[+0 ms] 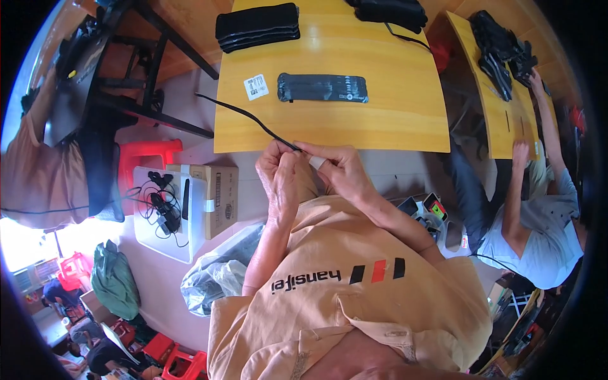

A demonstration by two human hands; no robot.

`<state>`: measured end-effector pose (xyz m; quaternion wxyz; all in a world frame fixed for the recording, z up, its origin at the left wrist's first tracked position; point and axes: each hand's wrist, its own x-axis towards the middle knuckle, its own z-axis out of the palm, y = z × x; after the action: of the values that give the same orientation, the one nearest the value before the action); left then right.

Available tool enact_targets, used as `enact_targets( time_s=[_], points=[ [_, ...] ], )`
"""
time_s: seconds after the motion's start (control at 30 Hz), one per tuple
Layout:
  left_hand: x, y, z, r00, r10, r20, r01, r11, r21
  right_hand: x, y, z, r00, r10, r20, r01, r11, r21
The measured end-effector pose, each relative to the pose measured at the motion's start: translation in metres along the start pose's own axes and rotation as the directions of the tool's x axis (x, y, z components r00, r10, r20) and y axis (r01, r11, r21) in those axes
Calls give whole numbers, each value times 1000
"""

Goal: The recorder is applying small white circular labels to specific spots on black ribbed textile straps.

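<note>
Left grip (277, 166) and right grip (339, 166), side by side at the near edge of a yellow counter (392, 130), pinch the near end of a black cord (244, 114) between closed fingertips. The cord runs forward and left from the grips. Ahead lie a flat black pouch (320, 87), a white card (256, 87) to its left and, farther off, stacked black pouches (258, 28).

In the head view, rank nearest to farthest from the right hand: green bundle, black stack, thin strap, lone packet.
1. Thin strap: at the right hand.
2. Lone packet: ahead on the table.
3. Black stack: table's far left.
4. Green bundle: picture's lower left.
</note>
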<state>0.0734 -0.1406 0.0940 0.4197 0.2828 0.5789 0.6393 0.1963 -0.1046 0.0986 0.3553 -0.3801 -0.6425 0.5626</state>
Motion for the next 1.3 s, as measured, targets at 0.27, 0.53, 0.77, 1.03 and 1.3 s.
enact_targets(
  time_s=[0.27,0.53,0.77,1.03,1.3],
  points=[
    [0,-3,5,999,32,14,-34,994,100,1,-1,0,942,314,117,-333,848,411],
    [3,-5,4,987,153,42,-157,911,381,1,-1,2,982,188,13,-185,953,240],
    [3,9,4,914,387,123,-400,803,443,0,-18,-3,959,259,116,-283,833,475],
    [8,19,3,822,519,234,-561,668,490,2,-19,-15,836,361,414,-549,512,661],
    [10,14,4,951,296,88,-308,915,262,1,-25,-10,881,322,348,-472,661,584]
  ],
)
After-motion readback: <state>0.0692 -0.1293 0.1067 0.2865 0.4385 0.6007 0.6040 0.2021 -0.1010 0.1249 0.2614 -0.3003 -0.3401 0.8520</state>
